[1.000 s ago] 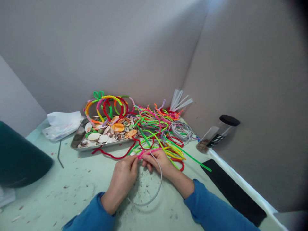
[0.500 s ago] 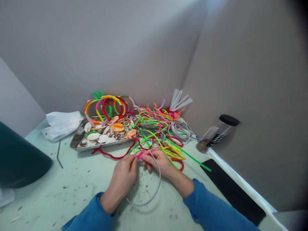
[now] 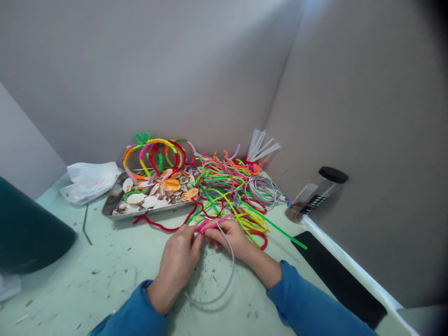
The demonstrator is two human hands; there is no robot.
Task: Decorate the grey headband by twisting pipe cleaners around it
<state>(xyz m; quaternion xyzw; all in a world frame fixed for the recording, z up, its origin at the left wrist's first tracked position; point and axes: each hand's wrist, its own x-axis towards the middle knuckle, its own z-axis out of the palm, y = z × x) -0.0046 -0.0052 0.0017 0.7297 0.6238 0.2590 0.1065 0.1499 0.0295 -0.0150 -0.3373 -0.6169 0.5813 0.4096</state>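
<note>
My left hand (image 3: 179, 254) is closed, thumb and fingers pinching a grey hoop where a pink pipe cleaner is wrapped round it. Close beside it, my right hand (image 3: 233, 238) pinches the same pink pipe cleaner (image 3: 210, 224); its loose end sticks out above the fingers toward the pile. The bare part of the grey hoop (image 3: 232, 266) curves down below both hands over the table, and my left hand hides where its other end goes. The fingertips partly cover the wrapped section.
Behind the hands lie a pile of coloured pipe cleaners (image 3: 224, 172) and a coil of grey wire (image 3: 261, 192). A metal tray (image 3: 112, 207) of shells has wrapped hoops (image 3: 163, 141) on it. At right are a black-lidded jar (image 3: 324, 186) and a black mat (image 3: 336, 275); a dark green cylinder (image 3: 31, 228) stands left.
My left thumb and fingers have shifted slightly at the pink wrap, and the right fingers have moved a little closer to them. The hoop has barely moved.
</note>
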